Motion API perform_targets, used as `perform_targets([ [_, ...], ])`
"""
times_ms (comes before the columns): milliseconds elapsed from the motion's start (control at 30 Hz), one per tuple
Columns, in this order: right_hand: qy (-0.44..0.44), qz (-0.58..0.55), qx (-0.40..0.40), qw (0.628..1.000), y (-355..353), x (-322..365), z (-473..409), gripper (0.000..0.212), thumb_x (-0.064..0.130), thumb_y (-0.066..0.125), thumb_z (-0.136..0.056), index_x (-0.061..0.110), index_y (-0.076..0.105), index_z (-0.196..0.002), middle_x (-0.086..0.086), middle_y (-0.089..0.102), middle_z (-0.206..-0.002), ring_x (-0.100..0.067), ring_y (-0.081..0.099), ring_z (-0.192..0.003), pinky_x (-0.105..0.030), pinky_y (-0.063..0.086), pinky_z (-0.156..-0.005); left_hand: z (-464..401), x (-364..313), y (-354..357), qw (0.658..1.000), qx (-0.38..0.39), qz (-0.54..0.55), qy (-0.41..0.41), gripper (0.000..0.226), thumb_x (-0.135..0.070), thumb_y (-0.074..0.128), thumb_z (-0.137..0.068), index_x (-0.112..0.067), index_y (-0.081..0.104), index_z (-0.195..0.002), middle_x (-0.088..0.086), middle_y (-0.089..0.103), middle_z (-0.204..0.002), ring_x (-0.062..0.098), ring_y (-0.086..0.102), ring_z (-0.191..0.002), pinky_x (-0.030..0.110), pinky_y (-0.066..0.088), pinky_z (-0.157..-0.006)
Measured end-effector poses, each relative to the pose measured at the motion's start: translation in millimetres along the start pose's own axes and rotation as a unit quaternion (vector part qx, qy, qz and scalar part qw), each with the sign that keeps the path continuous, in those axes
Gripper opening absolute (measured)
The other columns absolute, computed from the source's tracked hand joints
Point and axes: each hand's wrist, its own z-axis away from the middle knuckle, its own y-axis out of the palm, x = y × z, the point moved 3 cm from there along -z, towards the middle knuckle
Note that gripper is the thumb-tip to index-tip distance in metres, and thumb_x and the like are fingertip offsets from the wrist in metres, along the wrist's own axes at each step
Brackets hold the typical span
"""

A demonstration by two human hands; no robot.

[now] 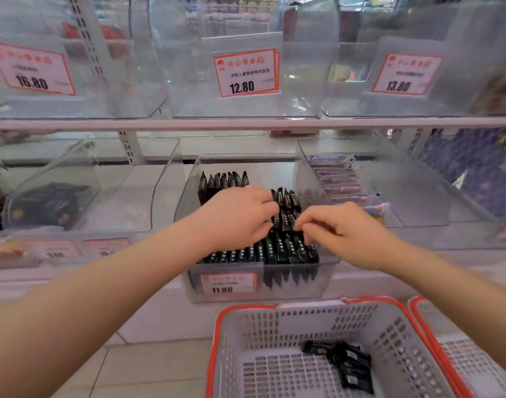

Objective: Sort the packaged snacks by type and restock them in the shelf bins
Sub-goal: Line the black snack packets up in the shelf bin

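Black snack packets in clear shelf bin: left hand and right hand both pinching packets; few left in basket.

The bins are clear, shiny plastic. The black snack packs look glossy. The basket is matt plastic with holes.

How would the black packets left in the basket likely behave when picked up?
The black packets look small and flat, so probably light. Their glossy wrappers may be slippery. They lie loosely heaped in the basket, so they'd likely slide rather than roll.
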Motion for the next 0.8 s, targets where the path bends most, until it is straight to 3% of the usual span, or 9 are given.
perform_targets([
  [100,-0.003,-0.054,-0.003,0.999,2.0,-12.4,42.6,0.011,0.009,0.057,-0.09,0.013,0.067,-0.093,0.013,0.064,-0.067,-0.004,0.061,-0.063,-0.013,0.043,-0.058,9.9,-49.0,-15.4,0.994,-0.067,0.059,0.06,0.028,-0.025,0.046,-0.091,-0.008,0.063,-0.105,0.009,0.061,-0.094,0.029,0.057,-0.09,0.038,0.048,-0.071],
  [267,0.064,-0.03,0.055,0.996,30.2,-66.7,90.1,0.012,0.012,0.056,-0.091,0.013,0.068,-0.094,0.013,0.062,-0.067,0.001,0.051,-0.053,-0.009,0.036,-0.055,4.4,-126.8,28.4,0.985,-0.034,0.158,0.057,0.025,-0.024,0.044,-0.09,-0.009,0.062,-0.098,0.01,0.063,-0.09,0.031,0.06,-0.084,0.037,0.047,-0.063],
  [400,0.126,0.055,0.169,0.976,74.4,-136.4,128.3,0.017,0.018,0.052,-0.093,0.011,0.066,-0.101,-0.003,0.069,-0.091,-0.019,0.061,-0.082,-0.021,0.034,-0.067,-8.5,-181.6,115.4,0.974,0.123,0.191,-0.005,0.025,-0.027,0.038,-0.093,-0.014,0.055,-0.107,0.005,0.06,-0.109,0.028,0.059,-0.097,0.034,0.042,-0.065],
  [567,0.19,0.13,0.366,0.902,151.1,-218.1,196.9,0.018,0.021,0.045,-0.094,0.01,0.058,-0.1,-0.011,0.063,-0.106,-0.028,0.057,-0.099,-0.032,0.041,-0.08,-10.3,-238.5,222.4,0.932,0.303,0.2,-0.006,0.027,-0.02,0.037,-0.095,-0.008,0.053,-0.114,0.011,0.054,-0.12,0.031,0.053,-0.109,0.038,0.045,-0.08],
  [667,0.205,0.136,0.415,0.876,193.0,-252.5,227.1,0.014,0.021,0.04,-0.096,0.014,0.053,-0.099,-0.013,0.058,-0.112,-0.03,0.055,-0.1,-0.037,0.046,-0.083,-10.0,-267.8,271.4,0.897,0.385,0.219,0.016,0.028,-0.019,0.035,-0.096,-0.008,0.053,-0.114,0.012,0.053,-0.12,0.031,0.053,-0.104,0.04,0.048,-0.08],
  [800,0.217,0.133,0.463,0.849,249.1,-279.6,256.3,0.03,0.011,0.04,-0.095,0.008,0.052,-0.122,-0.014,0.055,-0.125,-0.03,0.053,-0.113,-0.041,0.047,-0.091,-5.6,-303.8,322.3,0.851,0.457,0.258,0.009,0.028,-0.019,0.034,-0.097,-0.008,0.053,-0.115,0.012,0.053,-0.115,0.03,0.053,-0.099,0.04,0.048,-0.076],
])
